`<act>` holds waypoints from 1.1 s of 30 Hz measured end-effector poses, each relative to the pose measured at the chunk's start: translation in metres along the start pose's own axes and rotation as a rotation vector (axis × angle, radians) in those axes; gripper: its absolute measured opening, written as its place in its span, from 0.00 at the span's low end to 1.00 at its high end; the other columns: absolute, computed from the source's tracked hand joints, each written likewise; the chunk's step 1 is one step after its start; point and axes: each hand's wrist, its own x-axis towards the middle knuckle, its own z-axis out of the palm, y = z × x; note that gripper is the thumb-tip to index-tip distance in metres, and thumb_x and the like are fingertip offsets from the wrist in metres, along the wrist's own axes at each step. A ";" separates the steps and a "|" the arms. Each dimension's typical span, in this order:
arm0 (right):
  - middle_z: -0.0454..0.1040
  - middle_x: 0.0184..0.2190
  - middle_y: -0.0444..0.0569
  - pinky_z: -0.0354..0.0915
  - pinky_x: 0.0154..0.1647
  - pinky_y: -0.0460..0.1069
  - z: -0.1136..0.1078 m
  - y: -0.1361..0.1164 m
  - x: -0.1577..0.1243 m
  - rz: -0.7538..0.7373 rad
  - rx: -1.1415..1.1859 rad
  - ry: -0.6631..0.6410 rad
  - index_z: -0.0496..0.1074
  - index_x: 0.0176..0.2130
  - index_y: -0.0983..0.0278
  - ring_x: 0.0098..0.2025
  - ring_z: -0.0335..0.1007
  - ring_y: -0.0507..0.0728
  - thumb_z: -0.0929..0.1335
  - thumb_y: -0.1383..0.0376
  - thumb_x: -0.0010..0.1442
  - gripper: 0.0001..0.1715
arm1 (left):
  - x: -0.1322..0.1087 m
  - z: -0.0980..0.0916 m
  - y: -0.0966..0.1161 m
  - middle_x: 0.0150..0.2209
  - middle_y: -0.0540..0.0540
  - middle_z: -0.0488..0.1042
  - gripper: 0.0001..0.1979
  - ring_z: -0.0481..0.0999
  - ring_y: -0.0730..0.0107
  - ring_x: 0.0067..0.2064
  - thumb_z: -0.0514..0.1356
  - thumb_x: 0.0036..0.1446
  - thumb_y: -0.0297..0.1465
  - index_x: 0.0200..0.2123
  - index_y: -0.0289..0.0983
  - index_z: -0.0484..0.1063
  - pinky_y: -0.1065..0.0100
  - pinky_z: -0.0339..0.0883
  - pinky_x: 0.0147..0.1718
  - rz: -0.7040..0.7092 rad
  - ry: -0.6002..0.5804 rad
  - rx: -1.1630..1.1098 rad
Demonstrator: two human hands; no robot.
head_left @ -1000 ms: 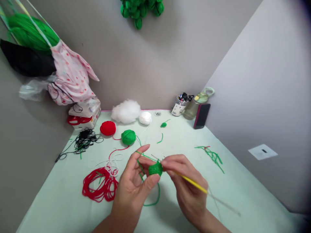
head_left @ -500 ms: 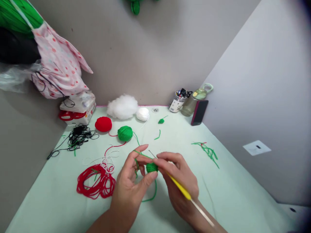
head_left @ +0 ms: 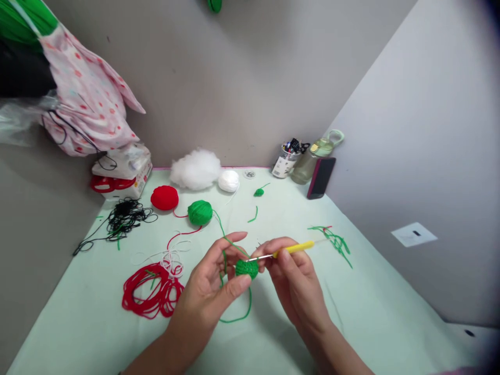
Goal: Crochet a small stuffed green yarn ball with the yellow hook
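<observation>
My left hand [head_left: 213, 284] pinches a small green crochet piece [head_left: 247, 269] between thumb and fingers. Green yarn passes over its raised index finger and runs back to a green yarn ball [head_left: 200, 213]. In my right hand [head_left: 295, 276] is a crochet hook [head_left: 294, 249] with a yellow grip, held between thumb and fingers. The hook's metal shaft points left, and its tip is at the upper edge of the green piece. A loop of green yarn hangs below the piece on the table.
Behind the hands lie a red yarn ball [head_left: 164, 198], white stuffing [head_left: 196, 170] and a white yarn ball [head_left: 228, 180]. Loose red yarn [head_left: 146, 291] and tangled black cord [head_left: 127, 217] are at left. A phone [head_left: 321, 178], bottle [head_left: 308, 164] and green scraps [head_left: 336, 242] are at right.
My right hand has turned the crochet hook from slanting down towards me to nearly level, its tip now at the green piece's edge. The view has shifted slightly.
</observation>
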 end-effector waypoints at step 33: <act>0.83 0.44 0.57 0.77 0.40 0.52 -0.014 -0.012 -0.005 -0.767 -0.898 -0.337 0.75 0.47 0.63 0.42 0.80 0.58 0.63 0.72 0.72 0.12 | 0.004 -0.011 -0.002 0.39 0.51 0.81 0.22 0.72 0.64 0.37 0.69 0.53 0.35 0.53 0.48 0.79 0.63 0.67 0.43 0.119 0.234 0.624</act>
